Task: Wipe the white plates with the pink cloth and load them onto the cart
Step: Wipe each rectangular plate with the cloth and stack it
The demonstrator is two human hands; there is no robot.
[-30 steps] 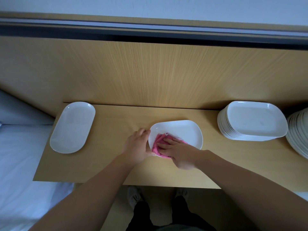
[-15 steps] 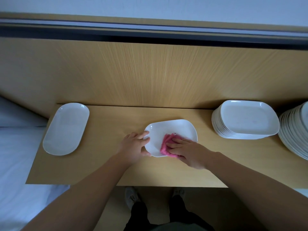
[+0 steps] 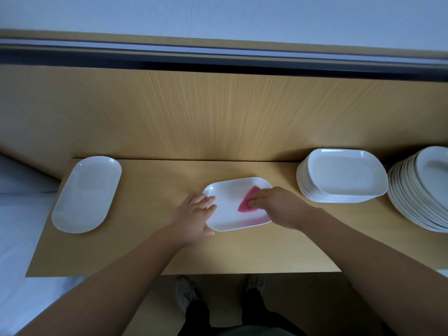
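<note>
A white rectangular plate [image 3: 228, 202] lies flat on the wooden table [image 3: 155, 248] in front of me. My left hand [image 3: 196, 217] rests on the plate's left rim, thumb under its near edge, holding it steady. My right hand [image 3: 278, 204] presses the folded pink cloth [image 3: 247, 202] onto the right half of the plate. Most of the cloth is hidden under my fingers. A single long oval white plate [image 3: 84, 195] lies at the table's left end.
A stack of white rectangular plates [image 3: 344, 175] stands at the right, and a second, slanted stack of plates [image 3: 421, 190] is cut off by the right edge. A wooden back panel [image 3: 218, 112] rises behind the table. White bedding [image 3: 17, 238] lies to the left. My shoes show below.
My right hand has slid the pink cloth from the plate's left side across to its right side. My left hand has stayed on the plate's left rim.
</note>
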